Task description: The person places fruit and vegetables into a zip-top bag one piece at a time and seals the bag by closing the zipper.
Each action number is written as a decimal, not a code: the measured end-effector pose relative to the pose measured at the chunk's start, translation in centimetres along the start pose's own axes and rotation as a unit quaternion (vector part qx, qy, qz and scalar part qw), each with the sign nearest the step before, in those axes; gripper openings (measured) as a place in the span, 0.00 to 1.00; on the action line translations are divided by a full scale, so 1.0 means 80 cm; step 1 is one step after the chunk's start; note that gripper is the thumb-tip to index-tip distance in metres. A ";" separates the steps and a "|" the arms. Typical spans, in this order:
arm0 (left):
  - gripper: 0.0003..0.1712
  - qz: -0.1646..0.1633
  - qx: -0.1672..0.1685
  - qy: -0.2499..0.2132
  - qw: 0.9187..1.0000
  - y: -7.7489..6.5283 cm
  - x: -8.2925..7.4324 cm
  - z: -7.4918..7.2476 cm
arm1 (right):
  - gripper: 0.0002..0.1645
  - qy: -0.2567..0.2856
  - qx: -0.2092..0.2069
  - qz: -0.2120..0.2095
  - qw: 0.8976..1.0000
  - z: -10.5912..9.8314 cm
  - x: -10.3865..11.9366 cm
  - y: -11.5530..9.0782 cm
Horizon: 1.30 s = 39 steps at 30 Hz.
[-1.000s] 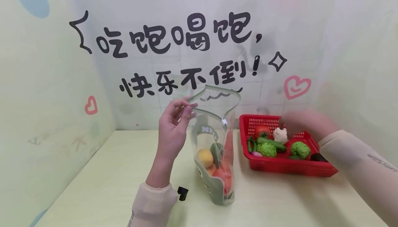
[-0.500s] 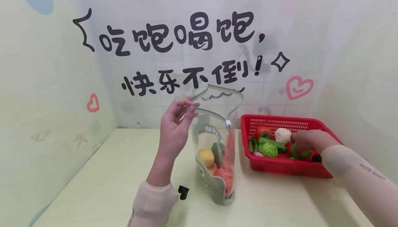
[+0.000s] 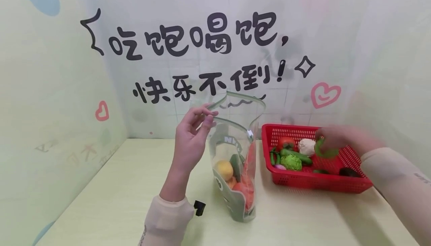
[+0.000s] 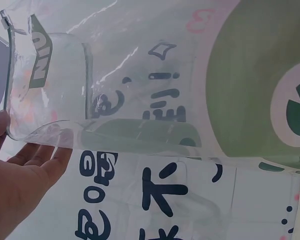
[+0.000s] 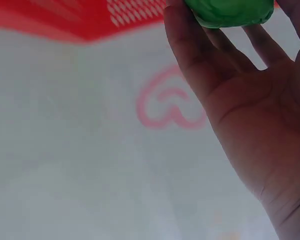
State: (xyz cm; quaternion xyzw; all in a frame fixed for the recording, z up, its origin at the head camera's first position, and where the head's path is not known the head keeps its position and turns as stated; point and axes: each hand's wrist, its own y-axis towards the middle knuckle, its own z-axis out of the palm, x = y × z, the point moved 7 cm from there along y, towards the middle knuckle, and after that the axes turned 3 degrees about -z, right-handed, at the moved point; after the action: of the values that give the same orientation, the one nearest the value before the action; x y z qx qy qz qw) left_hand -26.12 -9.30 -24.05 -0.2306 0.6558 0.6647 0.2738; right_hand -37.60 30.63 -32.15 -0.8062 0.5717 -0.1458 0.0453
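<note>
A clear zip bag [image 3: 232, 205] with green trim stands upright on the table, its mouth spread. My left hand [image 3: 192, 137] pinches the left side of its rim between thumb and fingers. Through the bag show a yellow fruit [image 3: 224, 170], a dark green item and red-orange produce. The left wrist view has the bag wall [image 4: 140, 60] stretching away from the fingers. To the right, my right hand [image 3: 335, 138] grips a round green vegetable [image 5: 230, 11] over the red basket [image 3: 316, 182]. Its smooth green underside shows between the fingers in the right wrist view.
In the basket lie a tomato [image 3: 286, 142], a white garlic-like bulb [image 3: 306, 146], a cucumber-like vegetable [image 3: 296, 157], a light green leafy head [image 3: 291, 162] and a dark purple-black item [image 3: 348, 172]. A small black piece [image 3: 199, 207] sticks out by the left cuff.
My right hand has reached down into the basket, taken hold of the round green vegetable and lifted it up from among the others. The left hand keeps its grip on the bag's rim.
</note>
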 end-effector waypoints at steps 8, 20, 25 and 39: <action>0.07 0.002 -0.002 -0.004 1.000 0.001 -0.001 0.000 | 0.32 -0.012 -0.174 -0.126 0.977 -0.144 0.118 -0.045; 0.09 0.008 0.000 0.003 1.000 0.001 -0.014 0.004 | 0.31 -0.090 -0.241 -0.296 0.920 -0.178 0.308 -0.100; 0.08 0.001 0.004 0.009 1.000 -0.003 -0.032 0.011 | 0.31 -0.128 -0.191 -0.290 0.929 -0.159 0.337 -0.087; 0.06 0.015 0.004 0.014 1.000 -0.002 -0.038 0.008 | 0.18 -0.133 -0.073 -0.338 0.929 -0.105 0.371 -0.055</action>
State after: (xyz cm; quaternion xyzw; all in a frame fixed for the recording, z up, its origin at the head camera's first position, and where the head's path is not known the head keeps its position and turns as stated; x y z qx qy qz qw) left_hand -23.73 -8.86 -22.15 -0.2290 0.6657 0.6628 0.2552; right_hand -26.97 5.15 -17.67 -0.9648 0.2629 -0.0019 0.0096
